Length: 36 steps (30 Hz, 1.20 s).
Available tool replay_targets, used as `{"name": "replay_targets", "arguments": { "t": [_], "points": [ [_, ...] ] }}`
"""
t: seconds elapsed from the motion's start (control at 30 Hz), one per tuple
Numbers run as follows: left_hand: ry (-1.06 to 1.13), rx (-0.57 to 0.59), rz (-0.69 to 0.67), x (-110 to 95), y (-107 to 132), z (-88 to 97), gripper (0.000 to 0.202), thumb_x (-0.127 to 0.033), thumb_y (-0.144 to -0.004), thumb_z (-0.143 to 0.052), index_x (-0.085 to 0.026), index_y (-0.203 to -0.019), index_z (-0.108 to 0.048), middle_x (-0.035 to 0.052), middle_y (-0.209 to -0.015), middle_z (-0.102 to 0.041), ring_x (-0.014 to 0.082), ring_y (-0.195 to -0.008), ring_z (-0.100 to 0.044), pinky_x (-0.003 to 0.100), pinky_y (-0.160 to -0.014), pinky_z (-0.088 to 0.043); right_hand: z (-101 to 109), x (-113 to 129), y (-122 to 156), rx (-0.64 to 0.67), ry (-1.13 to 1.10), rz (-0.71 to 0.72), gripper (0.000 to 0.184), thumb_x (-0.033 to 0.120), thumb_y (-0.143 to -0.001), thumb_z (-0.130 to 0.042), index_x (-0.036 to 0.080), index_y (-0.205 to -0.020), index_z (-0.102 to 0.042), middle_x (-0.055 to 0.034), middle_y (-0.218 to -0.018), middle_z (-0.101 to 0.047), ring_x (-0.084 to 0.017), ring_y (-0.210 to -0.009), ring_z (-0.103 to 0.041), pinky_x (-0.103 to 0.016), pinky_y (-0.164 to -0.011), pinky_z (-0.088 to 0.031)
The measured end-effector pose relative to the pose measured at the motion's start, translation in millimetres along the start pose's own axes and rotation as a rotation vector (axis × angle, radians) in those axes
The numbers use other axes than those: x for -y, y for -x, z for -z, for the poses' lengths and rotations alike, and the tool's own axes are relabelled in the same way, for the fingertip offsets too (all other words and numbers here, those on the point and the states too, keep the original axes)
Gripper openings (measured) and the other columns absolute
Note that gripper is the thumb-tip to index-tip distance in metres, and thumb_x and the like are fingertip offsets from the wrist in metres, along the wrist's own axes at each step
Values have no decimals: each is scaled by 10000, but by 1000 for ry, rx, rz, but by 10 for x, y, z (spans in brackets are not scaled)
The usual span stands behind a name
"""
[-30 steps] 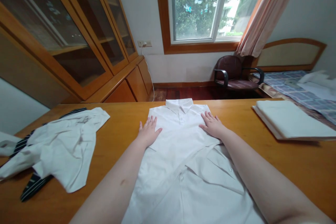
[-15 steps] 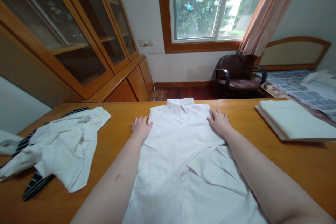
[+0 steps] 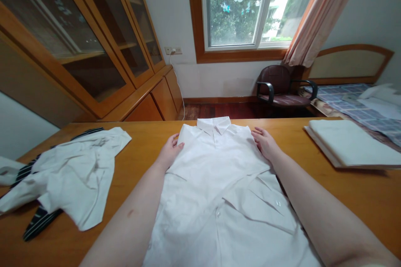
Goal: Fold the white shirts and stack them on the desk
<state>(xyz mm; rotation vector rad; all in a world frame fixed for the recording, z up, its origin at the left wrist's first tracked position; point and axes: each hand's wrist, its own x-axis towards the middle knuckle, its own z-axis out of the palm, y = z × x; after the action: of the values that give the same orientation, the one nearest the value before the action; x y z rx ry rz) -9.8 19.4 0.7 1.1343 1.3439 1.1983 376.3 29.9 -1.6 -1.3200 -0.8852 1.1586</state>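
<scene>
A white collared shirt [image 3: 213,162] lies front up on the wooden table, its collar at the far edge. One long sleeve is folded slantwise across the lower front, with its cuff at the right. My left hand [image 3: 171,150] is curled at the shirt's left side below the shoulder, thumb over the cloth edge and the other fingers partly hidden beside it. My right hand [image 3: 265,144] rests along the opposite side edge, fingers apart and fingertips touching the cloth. Both forearms run beside the shirt.
A crumpled white garment [image 3: 78,171] with dark striped cloth [image 3: 42,221] under it lies on the table [image 3: 138,146] at left. A folded white stack [image 3: 354,142] sits at right. Beyond are a glass-door cabinet [image 3: 106,29], an armchair [image 3: 277,85] and a bed [image 3: 351,96].
My left hand has gone from lying spread to curling at the shirt's edge, and the left shoulder has shifted slightly inward and up. My right hand has shifted slightly outward.
</scene>
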Motion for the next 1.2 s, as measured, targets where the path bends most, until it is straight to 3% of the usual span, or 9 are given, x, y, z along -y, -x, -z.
{"name": "replay_targets", "arguments": {
  "t": [0.1,0.23,0.37,0.6,0.87,1.2],
  "points": [
    [117,-3,56,-8,-5,4,518,-296,-775,-648,-182,-1243,-457,126,-1130,-648,208,-903,-665,339,-781,-531,-8,65,59,157,-142,-98,374,333,-709,-677,209,-1038,-549,-84,-955,-672,-205,-761,-656,-310,-630,-542],
    [139,41,76,-45,17,12,603,-227,-668,-751,-177,-1214,-501,109,-1096,-671,208,-894,-668,336,-801,-529,-34,145,138,296,-172,-137,254,253,-719,-665,182,-956,-609,-53,-806,-689,-175,-688,-645,-275,-636,-529],
    [119,65,86,-90,56,1,520,-283,-628,-776,-166,-1099,-587,86,-1002,-702,210,-875,-666,327,-795,-521,-57,137,155,297,-174,-164,337,174,-659,-705,179,-978,-596,-38,-798,-698,-168,-679,-647,-279,-661,-526],
    [52,-16,96,-66,52,13,462,-489,-586,-745,-155,-882,-627,33,-790,-705,198,-748,-649,290,-695,-508,-43,66,104,191,-183,-119,415,122,-577,-721,199,-953,-563,-11,-758,-692,-182,-673,-662,-300,-654,-538],
    [106,-40,77,-46,20,36,503,-475,-631,-711,-146,-994,-602,47,-827,-703,223,-793,-660,333,-728,-518,-16,207,216,482,-48,-202,341,275,-626,-665,222,-954,-589,-57,-842,-703,-244,-828,-672,-361,-700,-542],
    [274,-28,55,-51,24,51,454,-383,-678,-694,-133,-1041,-588,70,-878,-706,218,-836,-669,351,-769,-533,8,255,193,396,-22,-183,223,227,-565,-607,226,-784,-565,-49,-721,-679,-243,-722,-662,-360,-629,-535]
  ]
}}
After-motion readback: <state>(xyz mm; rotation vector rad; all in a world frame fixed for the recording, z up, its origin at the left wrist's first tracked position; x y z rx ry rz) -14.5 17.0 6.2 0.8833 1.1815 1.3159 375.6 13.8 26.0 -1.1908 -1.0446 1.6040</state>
